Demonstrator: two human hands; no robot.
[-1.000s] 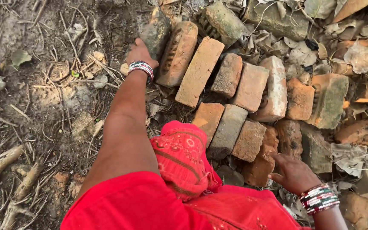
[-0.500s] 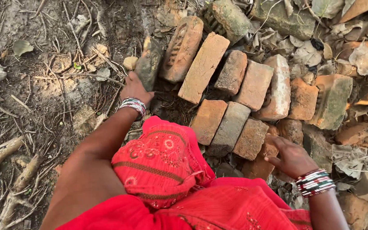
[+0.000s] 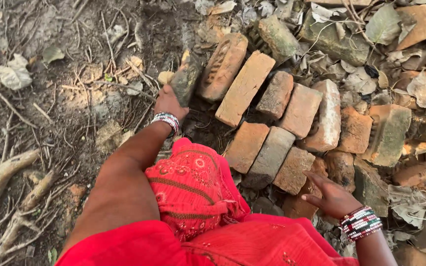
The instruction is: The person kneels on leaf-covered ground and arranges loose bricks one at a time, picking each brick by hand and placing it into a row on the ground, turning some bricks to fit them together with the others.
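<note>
At upper centre of the frame, the left hand [image 3: 169, 102] is gripping a mossy grey-brown brick [image 3: 187, 76]; the right hand [image 3: 332, 197], open and empty, is bracing on broken reddish bricks [image 3: 305, 189]. The tilted brick may be slipping free, pinching fingers.

Left hand [image 3: 170, 102] grips the near end of a dark mossy brick [image 3: 187, 76] beside the laid bricks [image 3: 272, 106]; right hand [image 3: 332, 198] rests on a reddish brick [image 3: 307, 189].
</note>
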